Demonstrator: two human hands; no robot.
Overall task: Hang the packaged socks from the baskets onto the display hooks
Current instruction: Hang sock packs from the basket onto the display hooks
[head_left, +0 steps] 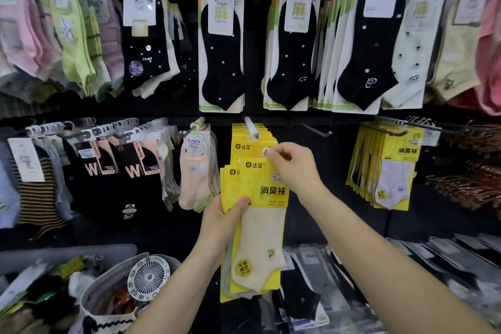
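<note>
Below the hook (251,127): right hand (291,168) pinching top sock pack (264,198); left hand (225,218) clamping the stack; risk: hole misses hook, packs slip.

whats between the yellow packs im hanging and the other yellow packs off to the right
In the head view, one bare hook on dark backing; nothing hangs between the held yellow packs and the right yellow packs.

Glossy yellow plastic sock packet (260,198), matt knit cloth sock (261,247), smooth metal hook (251,127)
</note>
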